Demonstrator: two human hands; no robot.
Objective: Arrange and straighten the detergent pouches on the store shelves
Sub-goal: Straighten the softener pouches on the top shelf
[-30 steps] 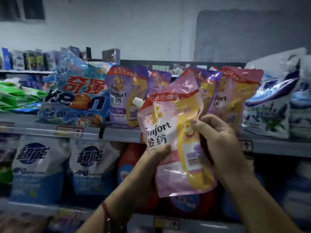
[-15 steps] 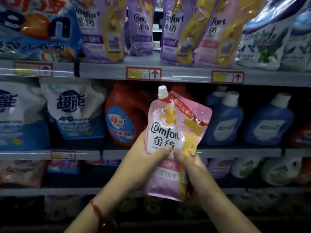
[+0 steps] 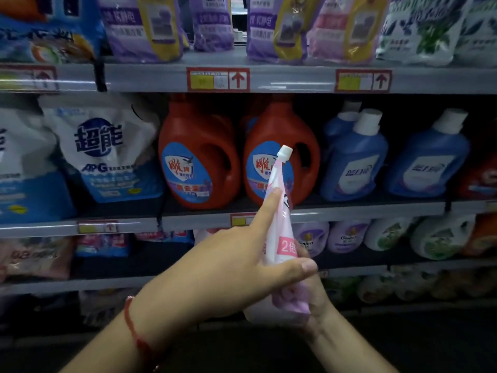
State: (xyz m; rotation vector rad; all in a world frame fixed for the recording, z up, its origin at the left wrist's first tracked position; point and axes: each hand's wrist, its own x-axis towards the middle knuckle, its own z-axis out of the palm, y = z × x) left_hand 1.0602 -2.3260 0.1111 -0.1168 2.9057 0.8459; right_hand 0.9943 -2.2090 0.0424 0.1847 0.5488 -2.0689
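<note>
Both hands clamp one pink pouch (image 3: 279, 238) edge-on below the top shelf (image 3: 295, 78): left hand (image 3: 223, 267) pinching its side, right hand (image 3: 309, 300) cupping the base. Slick film may slip from the left grip; lifting could knock the purple pouches (image 3: 274, 25) above.

Above the left grip (image 3: 215, 267), the top shelf (image 3: 290, 79) is packed with purple pouches (image 3: 277, 28), save one narrow gap (image 3: 239, 20) between them. Straight ahead, red jugs (image 3: 199, 157) and blue bottles (image 3: 355, 160) block the middle shelf.

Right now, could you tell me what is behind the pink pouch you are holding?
An orange detergent bottle stands behind the pink pouch, which hides part of its blue label; lower down, the shelf edge is partly covered too.
</note>
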